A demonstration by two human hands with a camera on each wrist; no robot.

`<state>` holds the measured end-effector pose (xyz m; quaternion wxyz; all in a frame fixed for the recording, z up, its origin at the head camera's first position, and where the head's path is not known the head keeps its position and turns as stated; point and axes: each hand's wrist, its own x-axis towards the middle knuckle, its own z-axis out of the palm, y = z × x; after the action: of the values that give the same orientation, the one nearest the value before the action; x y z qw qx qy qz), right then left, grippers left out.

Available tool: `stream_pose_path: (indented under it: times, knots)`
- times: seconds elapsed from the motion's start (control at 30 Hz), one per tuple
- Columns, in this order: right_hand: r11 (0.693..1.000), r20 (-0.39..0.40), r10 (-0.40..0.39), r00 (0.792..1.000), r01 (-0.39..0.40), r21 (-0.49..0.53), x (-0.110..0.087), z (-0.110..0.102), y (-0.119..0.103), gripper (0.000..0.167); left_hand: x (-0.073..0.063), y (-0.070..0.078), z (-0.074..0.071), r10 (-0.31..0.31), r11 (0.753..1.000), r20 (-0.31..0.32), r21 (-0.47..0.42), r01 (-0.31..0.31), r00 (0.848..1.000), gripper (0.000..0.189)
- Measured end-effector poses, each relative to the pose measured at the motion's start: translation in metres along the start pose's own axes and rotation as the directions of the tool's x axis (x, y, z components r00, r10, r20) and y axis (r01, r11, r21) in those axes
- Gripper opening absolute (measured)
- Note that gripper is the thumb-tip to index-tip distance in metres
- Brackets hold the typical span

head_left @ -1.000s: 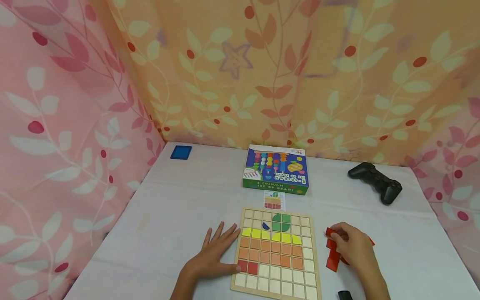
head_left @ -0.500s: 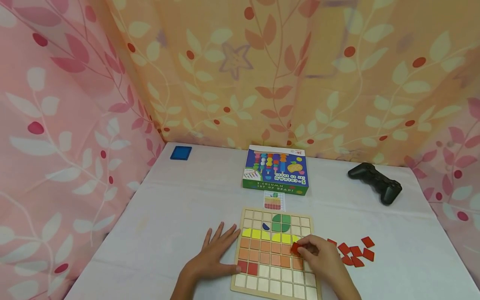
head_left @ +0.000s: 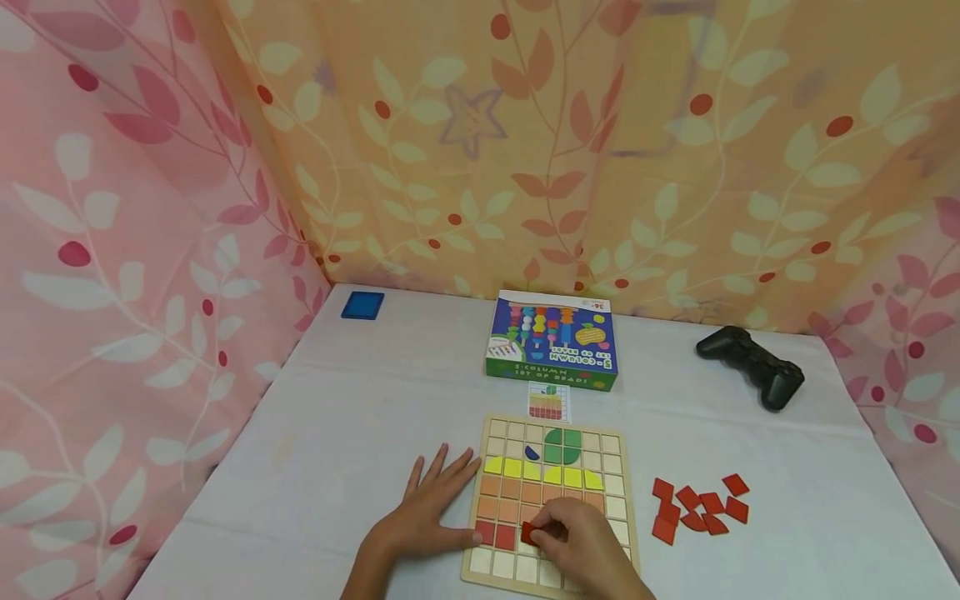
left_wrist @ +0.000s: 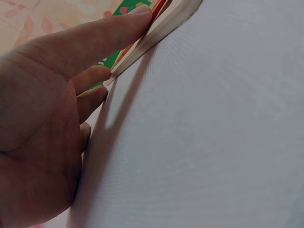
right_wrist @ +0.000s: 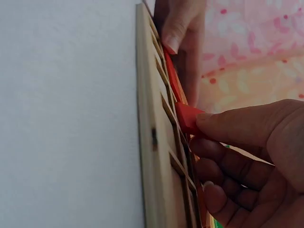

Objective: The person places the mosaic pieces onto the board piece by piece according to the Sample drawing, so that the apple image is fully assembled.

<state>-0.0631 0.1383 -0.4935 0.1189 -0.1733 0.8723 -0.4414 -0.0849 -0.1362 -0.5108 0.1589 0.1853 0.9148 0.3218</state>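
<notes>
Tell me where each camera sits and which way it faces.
Head: worn on the head, looking forward and down at the grid board; left hand and right hand both show.
Left wrist: worn there, looking along the white tablecloth toward the board's edge; only the left hand shows.
Right wrist: worn there, looking along the board at the red tile the right hand pinches; part of the left hand shows beyond.
Shared: head and right wrist both show the pinched red tile.

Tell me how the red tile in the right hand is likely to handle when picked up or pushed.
The red tile is probably stiff: pinched by the right hand, it shows no sag. It looks small and thin, so likely light. Its flat face suggests it would slide rather than roll.
</notes>
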Motion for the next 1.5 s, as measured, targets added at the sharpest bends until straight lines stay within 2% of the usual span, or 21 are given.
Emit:
stream_pose_path:
  times: [0.1, 0.33, 0.53, 0.7, 0.77, 0.83, 0.93, 1.0, 1.1, 1.2, 1.3, 1.37, 1.5]
  knots:
    - [0.998, 0.002, -0.006, 1.000, 0.006, -0.070, 0.000, 0.003, -0.003, 0.012, 0.000, 0.000, 0.000, 0.007, 1.000, -0.003, 0.000, -0.007, 1.000, 0.099]
    - [0.991, 0.022, -0.048, 0.999, 0.050, -0.126, 0.002, 0.006, -0.005, 0.011, 0.001, -0.001, -0.001, 0.000, 1.000, -0.012, 0.011, 0.001, 1.000, 0.098]
    - [0.973, -0.001, -0.143, 0.990, 0.141, -0.182, -0.001, 0.010, -0.001, 0.006, 0.001, -0.001, -0.001, 0.006, 1.000, -0.009, 0.008, -0.006, 1.000, 0.098]
    - [0.975, 0.043, -0.167, 0.985, 0.171, -0.139, -0.007, 0.012, 0.002, 0.008, 0.001, -0.002, 0.000, 0.014, 1.000, -0.011, 0.004, -0.014, 1.000, 0.098]
    - [0.980, 0.025, -0.164, 0.986, 0.166, -0.111, -0.009, 0.009, 0.004, 0.009, 0.001, -0.002, 0.000, 0.018, 1.000, -0.012, 0.006, -0.018, 1.000, 0.098]
    - [0.983, -0.036, -0.162, 0.986, 0.158, -0.098, -0.010, 0.002, 0.007, 0.012, 0.001, -0.001, 0.001, 0.019, 1.000, -0.013, 0.007, -0.019, 1.000, 0.098]
    - [0.988, -0.191, -0.109, 0.975, 0.085, -0.131, -0.009, -0.017, 0.012, 0.016, 0.001, -0.001, 0.001, 0.013, 1.000, -0.011, 0.010, -0.013, 1.000, 0.098]
    - [0.982, -0.294, -0.034, 0.955, -0.023, -0.188, -0.010, -0.035, 0.018, 0.016, 0.001, 0.000, 0.001, 0.008, 1.000, -0.010, 0.010, -0.008, 1.000, 0.098]
    - [0.934, -0.386, 0.109, 0.916, -0.227, -0.276, -0.013, -0.063, 0.031, 0.014, 0.001, 0.001, 0.001, 0.006, 1.000, -0.009, 0.007, -0.006, 1.000, 0.098]
    - [0.858, -0.403, 0.245, 0.882, -0.391, -0.335, -0.020, -0.085, 0.048, 0.030, 0.000, 0.000, 0.001, 0.007, 1.000, -0.009, 0.003, -0.007, 1.000, 0.098]
    - [0.810, -0.381, 0.340, 0.860, -0.474, -0.346, -0.026, -0.097, 0.062, 0.044, 0.000, 0.000, 0.002, 0.011, 1.000, -0.011, 0.001, -0.011, 1.000, 0.098]
    - [0.798, -0.369, 0.366, 0.854, -0.492, -0.349, -0.026, -0.099, 0.068, 0.045, -0.001, 0.000, 0.002, 0.011, 1.000, -0.012, 0.001, -0.011, 1.000, 0.098]
    - [0.801, -0.375, 0.360, 0.854, -0.489, -0.345, -0.025, -0.098, 0.071, 0.038, -0.001, 0.000, 0.001, 0.009, 1.000, -0.013, 0.000, -0.009, 1.000, 0.098]
